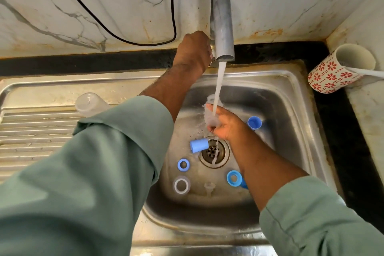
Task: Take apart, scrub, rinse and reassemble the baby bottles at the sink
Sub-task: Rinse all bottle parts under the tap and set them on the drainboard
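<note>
One clear bottle (212,114) upright, mouth upward.

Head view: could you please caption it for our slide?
Right hand rinses a clear bottle part under the tap; left hand at its base.

I cannot see the fingers of my left hand (192,51); they are behind the tap (221,25), so its grip is unclear. Running water blurs the clear piece (211,114) in my right hand (225,125). My left sleeve (99,162) covers part of the clear bottle (89,103). The white handle (367,72) in the mug (336,68) is cut by the right edge.
</note>
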Demonstrator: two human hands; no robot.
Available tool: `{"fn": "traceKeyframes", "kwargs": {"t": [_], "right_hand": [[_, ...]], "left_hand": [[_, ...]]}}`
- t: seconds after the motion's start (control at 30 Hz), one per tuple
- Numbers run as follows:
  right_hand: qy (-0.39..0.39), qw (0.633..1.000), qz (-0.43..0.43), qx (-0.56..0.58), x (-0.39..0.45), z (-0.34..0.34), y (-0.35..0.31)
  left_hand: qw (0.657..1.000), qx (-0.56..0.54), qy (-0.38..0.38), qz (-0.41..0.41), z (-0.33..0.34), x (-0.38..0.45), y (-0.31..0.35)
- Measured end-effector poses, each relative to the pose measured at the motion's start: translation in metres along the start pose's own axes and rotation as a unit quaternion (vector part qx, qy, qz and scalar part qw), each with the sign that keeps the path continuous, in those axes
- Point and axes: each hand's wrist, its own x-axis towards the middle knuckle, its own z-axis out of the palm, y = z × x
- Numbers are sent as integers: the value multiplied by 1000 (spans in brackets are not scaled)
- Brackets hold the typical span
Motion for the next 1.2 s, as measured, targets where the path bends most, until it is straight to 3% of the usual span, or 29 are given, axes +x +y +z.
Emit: {"fn": "traceKeyframes", "kwargs": {"t": [0.1, 0.17, 0.27, 0.33, 0.37, 0.4, 0.43, 0.53, 0.63, 0.67, 0.73, 0.77, 0.83, 0.93, 1.07, 1.13, 1.2], "right_hand": [[70, 982, -28, -171, 1, 0, 2], [108, 926, -74, -353, 2, -1, 4], [140, 713, -193, -660, 3, -6, 2], [84, 587, -187, -783, 6, -2, -7], [56, 539, -170, -823, 9, 0, -11], [34, 523, -159, -837, 11, 3, -16], [21, 547, -154, -822, 12, 5, -21], [43, 697, -226, -679, 11, 3, -26], [63, 849, -221, -475, 11, -11, -11], [59, 880, -220, -417, 12, -15, -3], [45, 906, -232, -350, 12, -20, 11], [39, 907, -244, -340, 12, -22, 16], [56, 873, -287, -390, 12, -22, 23], [90, 790, -337, -505, 5, -21, 23], [-15, 664, -367, -652, 1, -26, 13], [-44, 652, -355, -668, 3, -27, 9], [-46, 672, -358, -647, 5, -28, 6]], "left_hand": [[1000, -6, 2, -2, -1, 0, 0], [1000, -15, -1, -10, -1, 0, 0], [1000, -16, -11, -14, 0, 1, 0], [1000, -12, -10, -12, 0, 1, 0], [1000, -8, -7, -10, -1, 0, 0], [1000, -2, -5, -8, -1, 0, 0], [1000, 2, -4, -5, -1, 0, 1], [1000, 11, -4, -2, 0, 0, -1], [1000, 9, -5, -3, 2, 2, -2], [1000, 10, -4, -1, 2, 2, -2], [1000, 8, 1, 1, 3, 2, -3], [1000, 7, 2, 3, 3, 1, -2], [1000, 4, 2, 3, 2, 0, -2], [1000, 6, 6, 1, 1, -1, -2], [1000, 18, 8, -12, 3, -1, -7], [1000, 17, 1, -23, 5, -2, -11], [1000, 21, -2, -23, 6, 0, -13]]}}
